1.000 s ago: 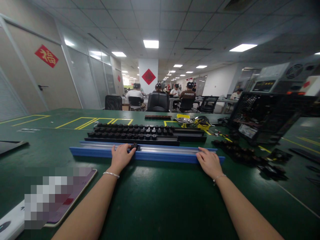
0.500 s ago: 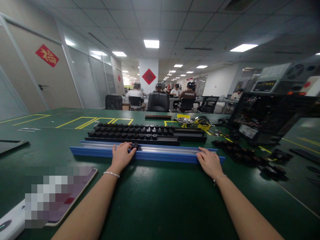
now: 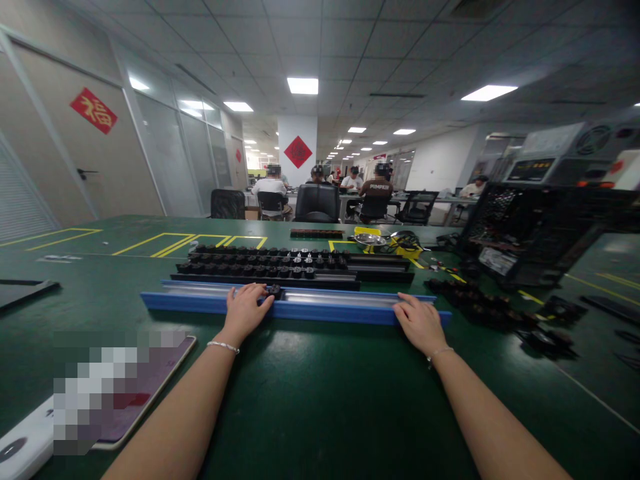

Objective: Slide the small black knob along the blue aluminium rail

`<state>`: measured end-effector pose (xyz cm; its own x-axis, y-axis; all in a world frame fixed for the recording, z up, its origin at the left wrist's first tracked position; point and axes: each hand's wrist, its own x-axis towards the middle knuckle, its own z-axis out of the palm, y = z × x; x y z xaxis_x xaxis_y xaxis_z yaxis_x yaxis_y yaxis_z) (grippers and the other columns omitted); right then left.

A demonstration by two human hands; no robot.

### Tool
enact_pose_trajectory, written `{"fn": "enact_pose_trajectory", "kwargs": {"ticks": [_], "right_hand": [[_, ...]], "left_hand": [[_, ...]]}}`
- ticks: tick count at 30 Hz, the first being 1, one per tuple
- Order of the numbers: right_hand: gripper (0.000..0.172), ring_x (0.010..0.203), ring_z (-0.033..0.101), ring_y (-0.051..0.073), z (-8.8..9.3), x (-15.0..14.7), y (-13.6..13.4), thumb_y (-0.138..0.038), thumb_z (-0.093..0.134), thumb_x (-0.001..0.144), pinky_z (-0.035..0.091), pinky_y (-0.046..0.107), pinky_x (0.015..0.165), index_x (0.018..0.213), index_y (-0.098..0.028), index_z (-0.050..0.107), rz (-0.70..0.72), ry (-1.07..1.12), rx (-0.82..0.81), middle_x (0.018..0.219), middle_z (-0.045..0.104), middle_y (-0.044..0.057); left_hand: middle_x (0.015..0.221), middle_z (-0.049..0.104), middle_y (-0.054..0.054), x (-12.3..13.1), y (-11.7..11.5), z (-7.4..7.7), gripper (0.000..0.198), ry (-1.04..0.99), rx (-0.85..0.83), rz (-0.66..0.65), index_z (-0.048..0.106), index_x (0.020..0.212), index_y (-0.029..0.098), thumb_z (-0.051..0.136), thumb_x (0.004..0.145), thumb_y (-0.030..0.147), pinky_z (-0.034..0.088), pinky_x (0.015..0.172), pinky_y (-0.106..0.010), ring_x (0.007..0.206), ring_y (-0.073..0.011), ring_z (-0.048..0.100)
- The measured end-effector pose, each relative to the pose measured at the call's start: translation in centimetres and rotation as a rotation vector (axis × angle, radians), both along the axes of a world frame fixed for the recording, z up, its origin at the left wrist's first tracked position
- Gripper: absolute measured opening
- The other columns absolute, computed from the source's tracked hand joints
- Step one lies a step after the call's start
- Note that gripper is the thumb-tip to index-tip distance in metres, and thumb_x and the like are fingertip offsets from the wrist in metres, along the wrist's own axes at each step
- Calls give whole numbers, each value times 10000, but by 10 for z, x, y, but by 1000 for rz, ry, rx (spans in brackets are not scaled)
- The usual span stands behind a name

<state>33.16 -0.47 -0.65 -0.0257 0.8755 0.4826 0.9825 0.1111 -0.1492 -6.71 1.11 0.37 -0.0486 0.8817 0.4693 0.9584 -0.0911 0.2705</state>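
Observation:
A long blue rail (image 3: 320,312) with a silver channel along its top lies across the green table in front of me. My left hand (image 3: 246,311) grips it left of the middle, fingers over the channel and thumb on the near side. Just right of those fingertips, a small round black part (image 3: 275,291) sits in the channel. Near the rail's right end, my right hand (image 3: 419,325) is closed over it, with fingers reaching across the top. What lies beneath both palms is hidden.
Behind the rail stand black rails with rows of round black parts (image 3: 245,269). To the right are loose dark parts (image 3: 480,307), a metal dish (image 3: 369,239) and an open computer case (image 3: 525,233). A phone (image 3: 150,393) lies front left. People sit at desks beyond.
The round black part shows a little farther right of my left fingertips. Both hands keep nearly the same places on the rail.

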Motion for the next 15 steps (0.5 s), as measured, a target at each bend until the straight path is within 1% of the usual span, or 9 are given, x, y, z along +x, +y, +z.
{"fn": "enact_pose_trajectory", "kwargs": {"ticks": [9, 15], "right_hand": [[406, 1051, 523, 216, 3, -1, -1, -400, 295, 878, 323, 426, 931, 834, -244, 667, 4, 4, -23, 1240, 550, 26], [416, 1055, 522, 217, 4, -1, -2, -413, 287, 879, 321, 431, 939, 847, -250, 669, -3, 6, -44, 1253, 541, 22]], "left_hand": [[1170, 609, -16, -2, 1, -1, 247, 17, 38, -49, 622, 860, 262, 434, 815, 414, 224, 1046, -434, 1151, -206, 481], [1163, 612, -12, -1, 0, -1, 243, 22, 40, -51, 627, 868, 268, 440, 813, 414, 223, 1047, -426, 1151, -205, 480]]}}
